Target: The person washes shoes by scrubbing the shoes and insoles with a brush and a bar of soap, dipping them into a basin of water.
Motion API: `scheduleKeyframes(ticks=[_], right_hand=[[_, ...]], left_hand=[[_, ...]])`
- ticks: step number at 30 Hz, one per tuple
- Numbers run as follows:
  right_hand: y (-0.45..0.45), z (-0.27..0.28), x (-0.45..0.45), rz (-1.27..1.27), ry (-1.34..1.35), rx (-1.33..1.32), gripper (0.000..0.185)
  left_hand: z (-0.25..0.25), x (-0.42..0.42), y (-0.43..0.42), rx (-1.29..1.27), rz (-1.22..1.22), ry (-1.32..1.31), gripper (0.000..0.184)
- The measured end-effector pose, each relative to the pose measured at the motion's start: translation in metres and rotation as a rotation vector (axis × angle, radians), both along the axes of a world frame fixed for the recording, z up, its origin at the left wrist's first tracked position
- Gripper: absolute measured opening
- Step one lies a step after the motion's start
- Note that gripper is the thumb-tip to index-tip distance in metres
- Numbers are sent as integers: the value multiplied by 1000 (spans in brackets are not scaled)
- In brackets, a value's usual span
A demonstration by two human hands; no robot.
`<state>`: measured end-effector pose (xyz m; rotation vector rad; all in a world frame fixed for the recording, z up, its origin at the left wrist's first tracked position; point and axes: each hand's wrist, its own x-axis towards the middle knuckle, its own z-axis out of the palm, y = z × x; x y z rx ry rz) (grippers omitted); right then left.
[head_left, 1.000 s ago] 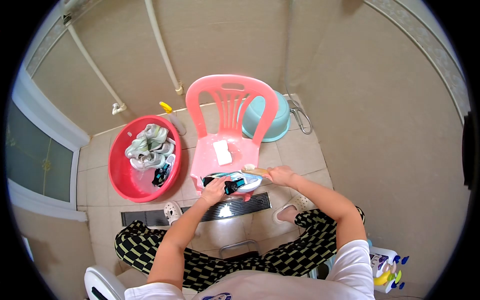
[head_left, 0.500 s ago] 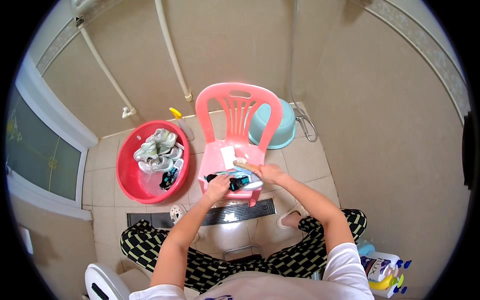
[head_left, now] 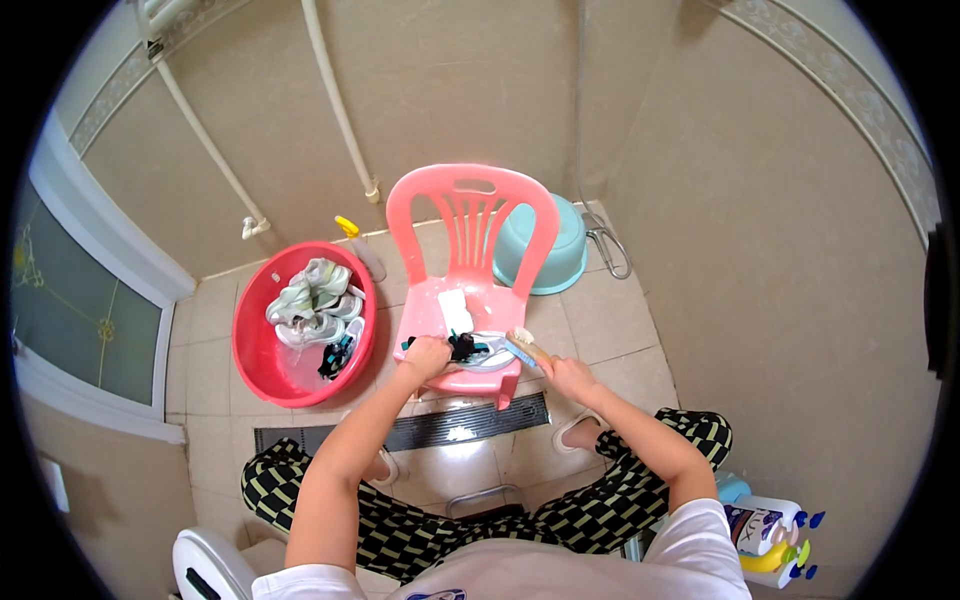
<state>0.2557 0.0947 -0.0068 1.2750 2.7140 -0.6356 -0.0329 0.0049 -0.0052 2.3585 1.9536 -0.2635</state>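
Note:
On the seat of a pink plastic chair lies a sandal with black and teal straps and a grey-white sole. My left hand is closed around its strap end, at the left of the seat. My right hand grips the handle of a wooden scrubbing brush, whose head is at the toe end of the sandal, just past the seat's right edge. Whether the bristles touch the sandal I cannot tell. A white block, perhaps soap, sits behind the sandal on the seat.
A red basin on the left holds several wet shoes and another black strappy sandal. Behind the chair are a spray bottle and an upturned teal basin. A drain grate crosses the floor; bottles stand at lower right.
The brush and my right hand have moved right, off the middle of the sandal. The sandal has turned to show more of its pale inner side, still in my left hand.

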Motion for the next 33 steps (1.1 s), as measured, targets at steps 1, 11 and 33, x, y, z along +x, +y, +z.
scheduleKeyframes(ticks=[1,11,33], right_hand=[[-1,4,3,-4,-1,1,47],[12,-17,-27,-68,57,-37,50],[-28,-47,-95,-274,273,121,39]], left_hand=[[0,0,2,-40,-14,14,46],[-34,-12,10,55,-208,10,48],[-22,16,25,-100,206,-37,22]])
